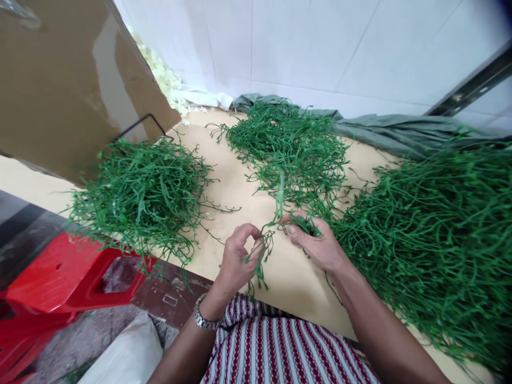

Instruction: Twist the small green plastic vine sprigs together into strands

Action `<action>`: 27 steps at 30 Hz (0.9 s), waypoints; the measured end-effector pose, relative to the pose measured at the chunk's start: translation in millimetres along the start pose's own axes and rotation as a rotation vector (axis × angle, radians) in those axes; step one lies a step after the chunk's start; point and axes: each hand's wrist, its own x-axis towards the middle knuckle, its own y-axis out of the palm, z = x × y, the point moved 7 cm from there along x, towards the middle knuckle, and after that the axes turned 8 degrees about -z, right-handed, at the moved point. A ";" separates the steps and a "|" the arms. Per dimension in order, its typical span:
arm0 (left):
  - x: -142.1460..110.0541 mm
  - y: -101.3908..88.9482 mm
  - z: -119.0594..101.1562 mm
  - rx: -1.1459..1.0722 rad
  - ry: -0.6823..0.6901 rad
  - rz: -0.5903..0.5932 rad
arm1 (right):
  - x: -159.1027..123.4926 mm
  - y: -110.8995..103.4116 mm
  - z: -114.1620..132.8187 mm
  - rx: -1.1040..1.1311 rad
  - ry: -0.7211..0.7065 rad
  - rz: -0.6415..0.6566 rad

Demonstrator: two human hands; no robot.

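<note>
My left hand [239, 258], with a watch on its wrist, has thumb and forefinger closed in a ring on thin green stems [260, 269] that dangle below it. To its right, my right hand [318, 242] grips a small bunch of the same stems [304, 224] between thumb and fingers. A few stems stretch across the gap between both hands. Beyond them lies a loose heap of green stems [280, 141] with small bud-like tips. Another heap [150, 192] is at the left, and a much larger heap [436, 234] spreads beside my right forearm.
The pale table [236, 184] runs along a white wall [288, 48]. A brown cardboard sheet [76, 80] leans at the left, with a black wire [134, 127] near it. Dark green cloth [384, 130] lies along the wall. Below the table are a red stool [60, 272] and a white sack [128, 352].
</note>
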 end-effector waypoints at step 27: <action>4.6 16.3 1.3 -0.085 -0.162 0.190 | -1.6 18.1 1.7 -0.379 -0.105 0.145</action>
